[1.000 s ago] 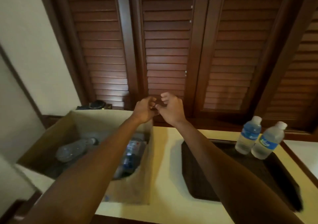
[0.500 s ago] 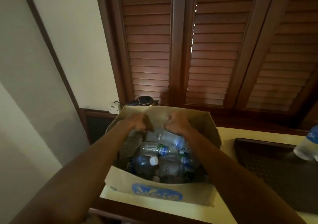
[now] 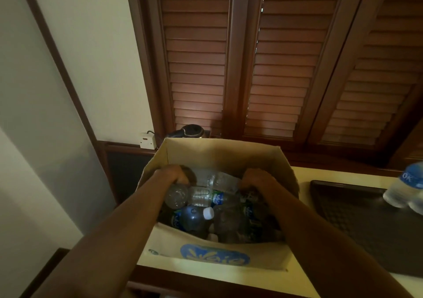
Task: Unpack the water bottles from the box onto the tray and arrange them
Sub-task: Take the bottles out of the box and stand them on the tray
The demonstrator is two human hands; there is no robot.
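An open cardboard box (image 3: 219,152) with a blue logo stands on the cream counter and holds several clear water bottles lying in a heap. Both my hands are down inside it. My left hand (image 3: 170,175) curls over a bottle (image 3: 176,196) whose base faces me. At the box's right side, my right hand (image 3: 256,180) curls round a dark-looking bottle (image 3: 248,194) that it mostly hides. Another clear bottle (image 3: 223,181) lies between my hands. To the right, a dark tray (image 3: 343,208) carries two upright bottles (image 3: 402,188), cut off by the frame edge.
A black kettle (image 3: 192,131) and a white wall socket (image 3: 147,140) sit just behind the box. Brown louvred shutters fill the back. A cream wall closes off the left. A strip of counter (image 3: 303,178) separates box and tray.
My hands dropped from above the box's far edge down into it and spread apart onto bottles. The view swung left, pushing the tray and its bottles to the right edge.
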